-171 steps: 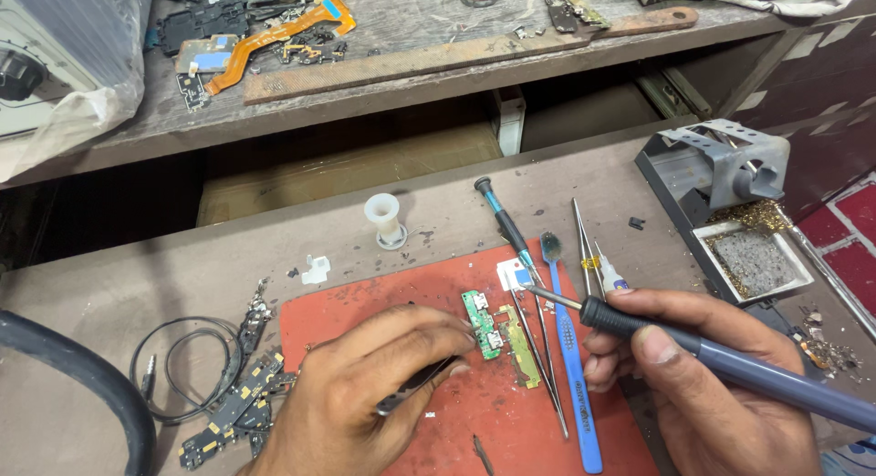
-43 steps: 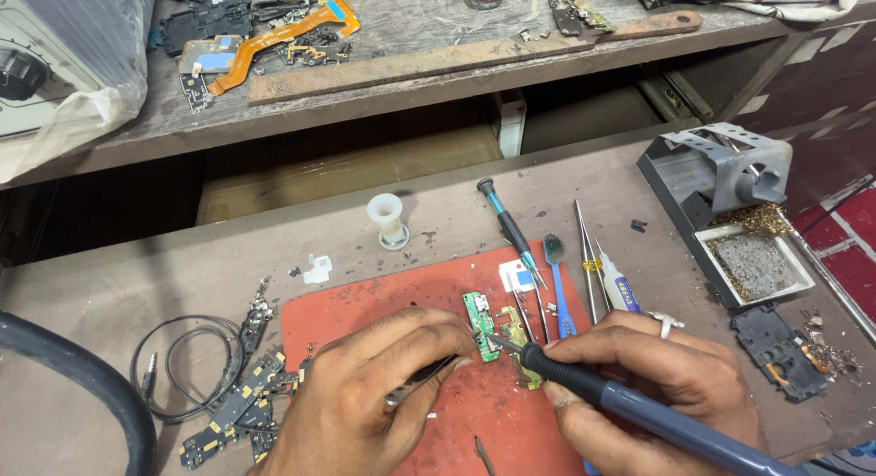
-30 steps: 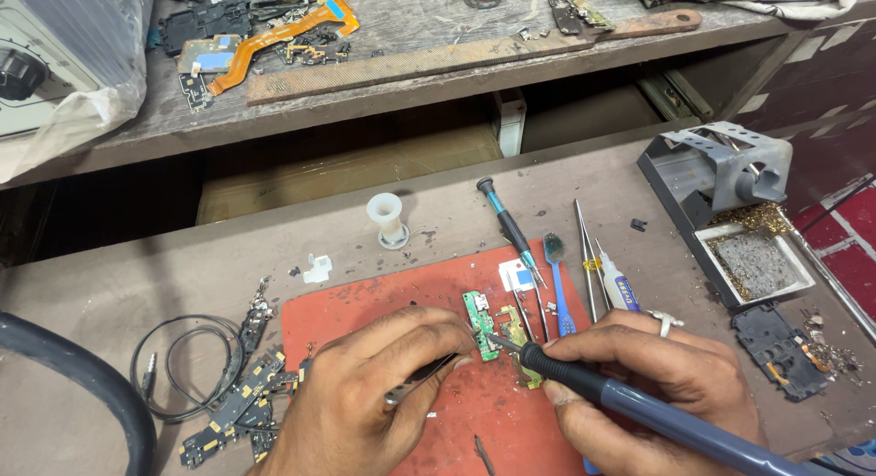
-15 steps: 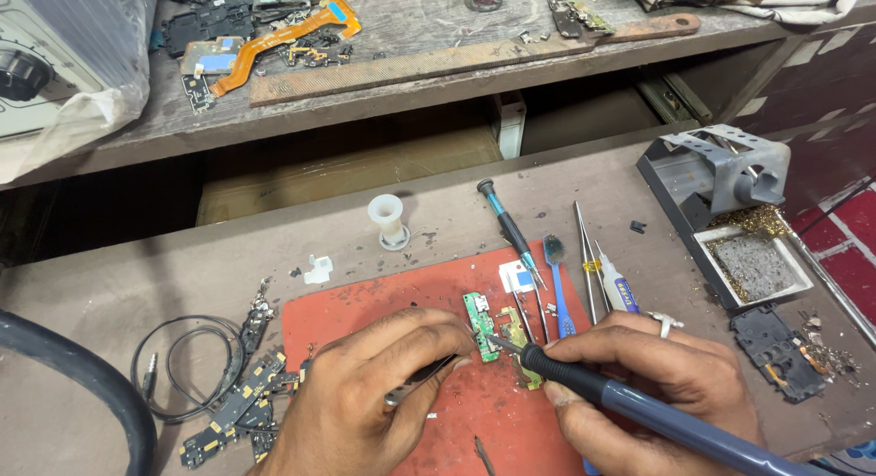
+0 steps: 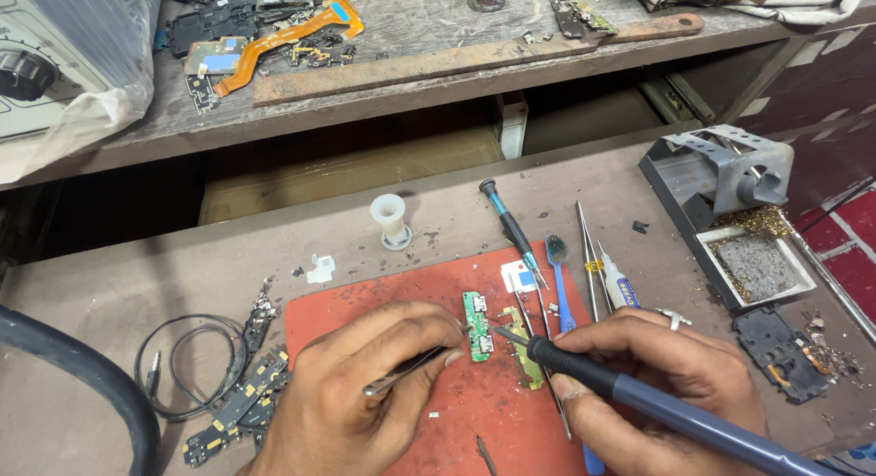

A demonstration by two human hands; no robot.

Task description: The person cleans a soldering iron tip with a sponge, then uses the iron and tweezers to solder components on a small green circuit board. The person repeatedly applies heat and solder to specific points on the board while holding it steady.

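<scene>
Left hand (image 5: 351, 394) is pinching tweezers (image 5: 406, 371), fingers closed. Right hand (image 5: 671, 385) is gripping soldering iron (image 5: 639, 398) tight, tip touching green circuit board (image 5: 476, 313) on red mat (image 5: 383, 298), board at hands' twelve o'clock.

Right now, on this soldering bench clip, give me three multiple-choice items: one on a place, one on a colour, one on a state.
1. Where does the small green circuit board lie?
A. on the red mat
B. on the upper shelf
C. in the metal tray

2. What colour is the soldering iron handle?
A. yellow
B. dark blue-grey
C. white

3. What is the left hand doing?
A. resting empty
B. gripping the white spool
C. holding tweezers by the board

Key: 1 A, the board sits on the mat; 2 B, the handle in the right hand is blue-grey; 3 C, its fingers pinch the tweezers.
</scene>
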